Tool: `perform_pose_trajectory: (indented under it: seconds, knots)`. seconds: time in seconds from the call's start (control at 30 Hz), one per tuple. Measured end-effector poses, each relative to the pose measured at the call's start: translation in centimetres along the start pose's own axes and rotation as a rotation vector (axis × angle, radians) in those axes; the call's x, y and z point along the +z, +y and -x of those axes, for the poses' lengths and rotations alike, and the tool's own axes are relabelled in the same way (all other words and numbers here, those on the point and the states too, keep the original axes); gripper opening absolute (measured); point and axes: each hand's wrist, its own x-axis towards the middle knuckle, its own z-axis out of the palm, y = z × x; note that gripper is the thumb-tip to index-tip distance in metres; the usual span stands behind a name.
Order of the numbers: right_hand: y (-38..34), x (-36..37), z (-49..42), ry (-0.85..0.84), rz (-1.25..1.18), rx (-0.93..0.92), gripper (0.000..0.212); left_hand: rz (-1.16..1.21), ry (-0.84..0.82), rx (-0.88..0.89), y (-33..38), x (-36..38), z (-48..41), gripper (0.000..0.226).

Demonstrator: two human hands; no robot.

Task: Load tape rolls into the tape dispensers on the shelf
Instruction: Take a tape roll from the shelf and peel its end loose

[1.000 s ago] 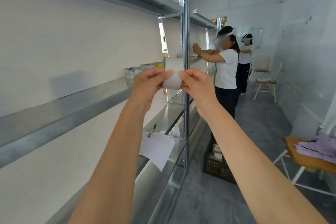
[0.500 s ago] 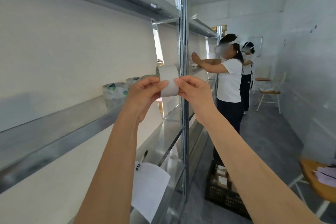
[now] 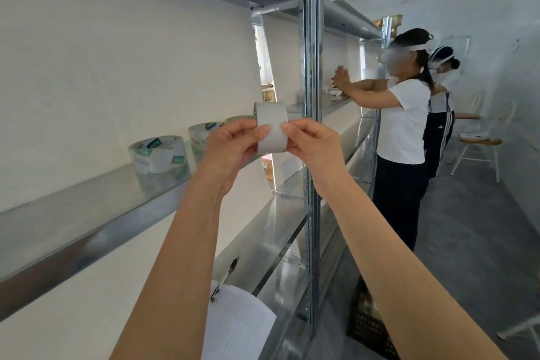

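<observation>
I hold a white tape roll (image 3: 271,123) upright at chest height in front of the metal shelf (image 3: 87,213). My left hand (image 3: 233,146) pinches its left side and my right hand (image 3: 312,146) pinches its right side, with thumbs meeting on the outer face. Behind my left hand, several clear tape rolls in wrappers (image 3: 159,156) stand in a row on the shelf. No tape dispenser is visible.
A steel upright post (image 3: 311,126) rises just right of my hands. A paper sheet (image 3: 236,327) and a pen (image 3: 226,276) lie on the lower shelf. Two people (image 3: 403,126) work at the shelf farther along. A dark crate (image 3: 368,327) sits on the floor, chairs (image 3: 479,140) behind.
My view has swung left and closer to the shelf, bringing the clear rolls into fuller sight. Both hands keep the same pinch on the white roll.
</observation>
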Motion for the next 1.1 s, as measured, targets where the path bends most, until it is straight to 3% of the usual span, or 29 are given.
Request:
perform_pose_trajectory:
  seconds: [0.3, 0.6, 0.8, 1.1]
  knots:
    - [4.5, -5.0, -13.5, -0.179, -0.044, 0.009, 0.001, 0.01, 0.156, 0.1, -5.3, 3.9, -10.4, 0.004]
    - [8.3, -8.9, -25.9, -0.366, -0.088, 0.076, 0.014, -0.064, 0.343, 0.153, -9.1, 7.8, -19.2, 0.01]
    - [10.4, -8.9, -29.6, -0.475, -0.144, 0.128, 0.003, -0.114, 0.439, 0.174, -9.8, 8.1, -21.5, 0.011]
    - [12.0, -6.7, -32.5, -0.527, -0.216, 0.133, 0.01, -0.177, 0.498, 0.199, -9.3, 6.9, -24.1, 0.004]
